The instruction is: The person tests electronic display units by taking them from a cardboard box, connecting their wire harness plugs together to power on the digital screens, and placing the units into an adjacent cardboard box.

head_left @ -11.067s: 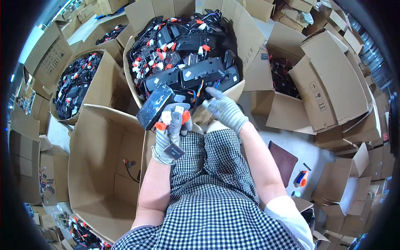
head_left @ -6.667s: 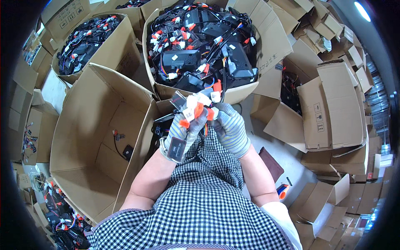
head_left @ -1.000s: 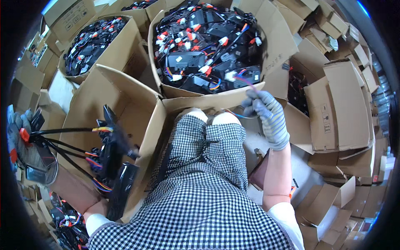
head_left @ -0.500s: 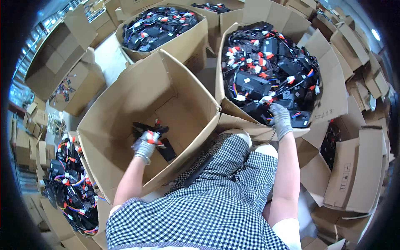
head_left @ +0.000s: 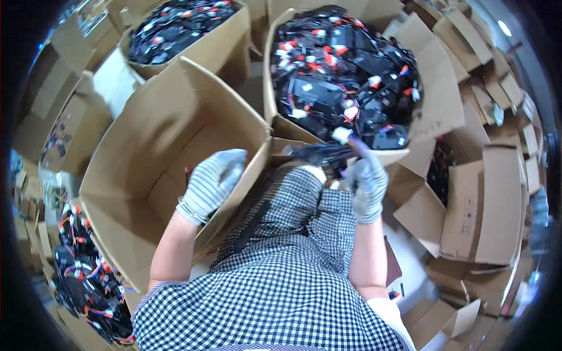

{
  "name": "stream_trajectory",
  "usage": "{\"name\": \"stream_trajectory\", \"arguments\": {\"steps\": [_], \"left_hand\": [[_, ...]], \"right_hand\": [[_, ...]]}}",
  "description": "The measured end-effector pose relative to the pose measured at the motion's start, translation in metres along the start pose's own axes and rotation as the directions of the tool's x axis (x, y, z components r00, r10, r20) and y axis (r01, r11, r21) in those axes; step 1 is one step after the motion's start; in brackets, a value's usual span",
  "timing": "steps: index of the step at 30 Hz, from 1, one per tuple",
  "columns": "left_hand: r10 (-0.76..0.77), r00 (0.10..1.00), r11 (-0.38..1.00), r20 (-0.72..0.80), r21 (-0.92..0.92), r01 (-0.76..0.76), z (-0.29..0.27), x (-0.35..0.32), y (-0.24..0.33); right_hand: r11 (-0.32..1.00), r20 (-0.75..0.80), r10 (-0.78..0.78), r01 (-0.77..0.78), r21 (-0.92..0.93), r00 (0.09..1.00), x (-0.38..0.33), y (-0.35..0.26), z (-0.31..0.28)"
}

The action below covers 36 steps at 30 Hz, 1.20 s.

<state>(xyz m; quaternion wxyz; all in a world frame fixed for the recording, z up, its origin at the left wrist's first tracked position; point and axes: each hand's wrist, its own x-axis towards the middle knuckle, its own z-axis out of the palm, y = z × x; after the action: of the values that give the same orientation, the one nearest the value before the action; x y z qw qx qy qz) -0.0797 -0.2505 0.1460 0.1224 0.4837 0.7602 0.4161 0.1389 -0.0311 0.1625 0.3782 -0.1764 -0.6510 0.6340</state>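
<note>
My right hand, in a grey-white glove, pinches the wires of a black electronic module with a white connector. The module hangs above my knees, just in front of a full carton, and is smeared by motion. My left hand, in a striped glove, is held over the near right wall of a deep open carton. Its fingers are slightly bent with the thumb apart, and nothing shows in them. It partly hides the carton's floor, where a speck of red peeks out.
The full carton holds a heap of wired black modules. Another filled carton stands at the far left. More modules are piled at the lower left. Empty-looking cartons crowd the right side.
My right hand has lifted a module out of the full carton toward me. My left hand has risen from the deep carton's floor, letting go of what it held. The view has shifted.
</note>
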Motion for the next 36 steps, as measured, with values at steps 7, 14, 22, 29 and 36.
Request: {"name": "stream_trajectory", "arguments": {"steps": [7,14,22,29,36], "left_hand": [[0.137,0.785,-0.168,0.604,-0.767,0.62,0.12,0.042,0.07],[-0.028,0.997,0.259,0.073,-0.963,0.078,0.073,0.089,0.146],[0.276,0.953,0.054,-0.129,-0.987,-0.149,0.016,0.12,0.241],[0.069,0.982,0.286,0.174,-0.947,0.148,0.062,0.096,0.143],[-0.106,0.929,0.446,0.353,-0.819,0.362,0.098,0.071,0.119]], "right_hand": [[0.811,0.595,-0.016,0.358,-0.462,0.804,-0.082,-0.009,0.005],[0.586,0.305,-0.212,0.371,-0.721,0.928,-0.068,-0.004,-0.018],[0.479,-0.054,-0.689,0.399,-0.782,0.722,0.023,-0.029,0.008],[0.783,0.07,-0.11,0.13,-0.608,0.991,-0.02,0.021,-0.022],[0.911,0.02,0.403,-0.403,0.088,0.915,-0.028,-0.06,-0.058]]}}
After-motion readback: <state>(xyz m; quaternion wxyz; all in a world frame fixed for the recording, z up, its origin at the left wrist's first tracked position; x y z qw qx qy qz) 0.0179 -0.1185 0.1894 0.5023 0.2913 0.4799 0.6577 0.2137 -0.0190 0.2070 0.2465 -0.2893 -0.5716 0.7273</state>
